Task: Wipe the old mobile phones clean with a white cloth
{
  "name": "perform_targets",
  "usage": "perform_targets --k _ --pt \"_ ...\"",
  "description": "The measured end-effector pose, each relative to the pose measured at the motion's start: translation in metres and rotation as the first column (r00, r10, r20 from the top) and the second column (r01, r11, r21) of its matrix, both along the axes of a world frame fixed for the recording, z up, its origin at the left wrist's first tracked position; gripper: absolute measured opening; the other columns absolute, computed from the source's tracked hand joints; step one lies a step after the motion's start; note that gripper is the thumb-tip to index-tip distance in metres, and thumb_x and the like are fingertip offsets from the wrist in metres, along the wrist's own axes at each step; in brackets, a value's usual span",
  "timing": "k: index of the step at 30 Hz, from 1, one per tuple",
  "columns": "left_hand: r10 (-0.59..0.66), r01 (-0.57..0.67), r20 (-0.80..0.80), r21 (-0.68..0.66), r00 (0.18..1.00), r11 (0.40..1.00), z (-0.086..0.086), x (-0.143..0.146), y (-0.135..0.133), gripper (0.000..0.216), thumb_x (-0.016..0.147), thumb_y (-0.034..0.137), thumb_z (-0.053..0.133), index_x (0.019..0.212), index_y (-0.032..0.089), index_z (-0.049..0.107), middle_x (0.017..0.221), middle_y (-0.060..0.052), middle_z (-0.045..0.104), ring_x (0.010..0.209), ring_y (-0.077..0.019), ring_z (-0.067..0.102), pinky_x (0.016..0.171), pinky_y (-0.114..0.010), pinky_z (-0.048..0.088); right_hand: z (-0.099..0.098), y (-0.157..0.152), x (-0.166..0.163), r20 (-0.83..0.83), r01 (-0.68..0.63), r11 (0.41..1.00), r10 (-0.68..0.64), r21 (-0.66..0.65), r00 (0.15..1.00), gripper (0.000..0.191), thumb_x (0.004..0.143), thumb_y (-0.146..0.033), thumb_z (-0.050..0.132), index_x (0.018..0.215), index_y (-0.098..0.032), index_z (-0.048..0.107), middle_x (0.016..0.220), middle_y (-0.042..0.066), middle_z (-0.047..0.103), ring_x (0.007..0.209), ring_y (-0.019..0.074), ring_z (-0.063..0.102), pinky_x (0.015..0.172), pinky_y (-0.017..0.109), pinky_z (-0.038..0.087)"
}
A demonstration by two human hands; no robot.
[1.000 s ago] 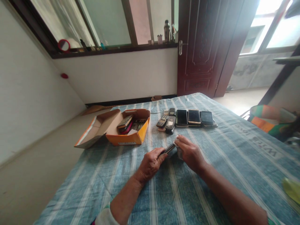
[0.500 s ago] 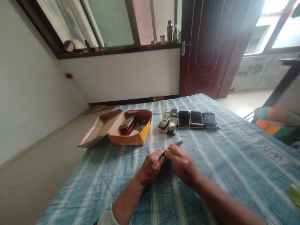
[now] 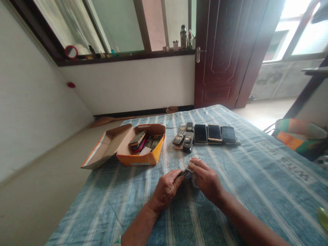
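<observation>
My left hand [image 3: 167,186] grips the near end of a dark, slim mobile phone [image 3: 183,173], seen nearly edge-on above the cloth. Around the phone's far end, my right hand [image 3: 206,177] is closed with a white wipe [image 3: 195,180] pressed against it; a corner of the wipe hangs below the fingers. Most of the phone is hidden by the two hands. Just beyond them lie old keypad phones, among them a dark one [image 3: 188,140] and one with light keys [image 3: 179,137]. To their right is a row of touchscreen phones [image 3: 214,133], some stacked on others.
An orange cardboard box [image 3: 138,160] stands at left, its lid [image 3: 106,145] folded open, with several phones [image 3: 138,140] inside. A blue striped cloth [image 3: 123,205] covers the surface. A greenish object [image 3: 322,218] sits at the right edge. Behind are a wall and a dark red door [image 3: 220,68].
My right hand has slid outward along the phone with the wipe, baring more of its middle and covering its far end. The left hand keeps its hold. The view has shifted slightly.
</observation>
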State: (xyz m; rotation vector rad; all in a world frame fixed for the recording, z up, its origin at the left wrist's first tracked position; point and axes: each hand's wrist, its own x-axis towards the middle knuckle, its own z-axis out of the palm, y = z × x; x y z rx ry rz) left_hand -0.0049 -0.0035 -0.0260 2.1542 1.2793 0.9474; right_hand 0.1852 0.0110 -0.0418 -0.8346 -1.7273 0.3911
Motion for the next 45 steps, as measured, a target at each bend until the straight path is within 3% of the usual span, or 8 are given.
perform_targets --k 4,9,15,21,25,32,40,45 --pt "-0.02 0.021 0.024 -0.023 1.0 1.0 0.003 0.0 0.0 0.029 0.094 0.037 0.048 0.108 0.017 0.065 0.099 -0.006 0.072 0.092 -0.0183 0.068 0.082 -0.027 0.054 0.01 -0.001 0.005 -0.298 -0.127 0.957 0.045 -0.262 0.953 0.026 0.083 -0.016 0.06 0.103 -0.026 0.074 0.11 0.006 0.07 0.103 0.0218 0.065 0.09 0.035 0.053" --pt "-0.021 0.023 0.035 -0.057 0.999 0.998 0.004 -0.001 0.0 0.031 0.094 0.038 0.049 0.108 0.017 0.065 0.1 -0.007 0.072 0.093 -0.019 0.068 0.084 -0.027 0.053 0.02 -0.002 0.009 -0.545 -0.318 0.807 -0.005 -0.497 0.839 0.028 0.074 -0.02 0.07 0.101 -0.026 0.075 0.101 0.003 0.072 0.091 0.0191 0.065 0.08 0.03 0.05" --pt "-0.036 0.038 0.027 -0.096 0.999 0.995 0.004 -0.003 0.001 0.032 0.095 0.038 0.047 0.112 0.018 0.064 0.106 -0.007 0.072 0.098 -0.0195 0.067 0.088 -0.029 0.052 0.032 -0.007 0.007 -0.806 -0.618 0.624 -0.032 -0.478 0.591 0.033 0.067 -0.018 0.074 0.1 -0.022 0.074 0.097 0.005 0.074 0.085 0.0183 0.065 0.077 0.029 0.048" --pt "-0.026 0.029 0.039 -0.078 0.999 0.996 0.004 -0.003 0.001 0.033 0.094 0.039 0.048 0.112 0.017 0.065 0.107 -0.008 0.072 0.1 -0.0205 0.067 0.089 -0.03 0.052 0.038 -0.008 0.01 -0.89 -0.722 0.544 -0.113 -0.427 0.442 0.042 0.058 -0.015 0.076 0.1 -0.021 0.072 0.088 0.002 0.073 0.066 0.0123 0.061 0.061 0.022 0.046" --pt "-0.02 0.024 0.045 -0.093 0.999 0.995 0.008 -0.002 0.0 0.032 0.093 0.039 0.049 0.111 0.018 0.066 0.106 -0.008 0.072 0.098 -0.0206 0.067 0.088 -0.03 0.053 0.033 -0.007 0.01 -0.907 -0.781 0.48 -0.085 -0.399 0.412 0.043 0.058 -0.017 0.075 0.101 -0.021 0.071 0.089 0.002 0.071 0.063 0.0118 0.06 0.058 0.022 0.046" --pt "-0.077 0.077 0.006 -0.04 0.997 0.996 0.008 0.0 -0.001 0.027 0.093 0.032 0.05 0.11 0.018 0.065 0.109 -0.009 0.071 0.1 -0.0213 0.066 0.09 -0.032 0.052 0.023 -0.008 0.007 -0.886 -0.793 0.43 -0.041 -0.432 0.461 0.046 0.062 -0.023 0.067 0.108 -0.023 0.066 0.087 0.003 0.069 0.056 0.0138 0.058 0.049 0.024 0.046" --pt "-0.12 0.148 -0.199 0.133 0.973 0.98 0.005 0.004 -0.006 0.028 0.085 0.039 0.062 0.102 0.016 0.062 0.103 -0.012 0.069 0.1 -0.0262 0.064 0.087 -0.038 0.053 0.026 -0.006 0.006 -0.896 -0.806 0.413 -0.062 -0.423 0.439 0.042 0.059 -0.018 0.068 0.101 -0.022 0.069 0.082 0.0 0.07 0.059 0.0115 0.058 0.055 0.021 0.045" --pt "-0.117 0.139 -0.198 0.102 0.973 0.985 0.004 0.002 -0.005 0.038 0.082 0.037 0.066 0.115 0.019 0.06 0.112 -0.011 0.068 0.104 -0.0256 0.063 0.086 -0.035 0.053 0.027 -0.006 0.005 -0.878 -0.789 0.409 -0.069 -0.458 0.474 0.041 0.058 -0.017 0.071 0.098 -0.021 0.07 0.08 0.0 0.07 0.058 0.0113 0.057 0.056 0.021 0.044"
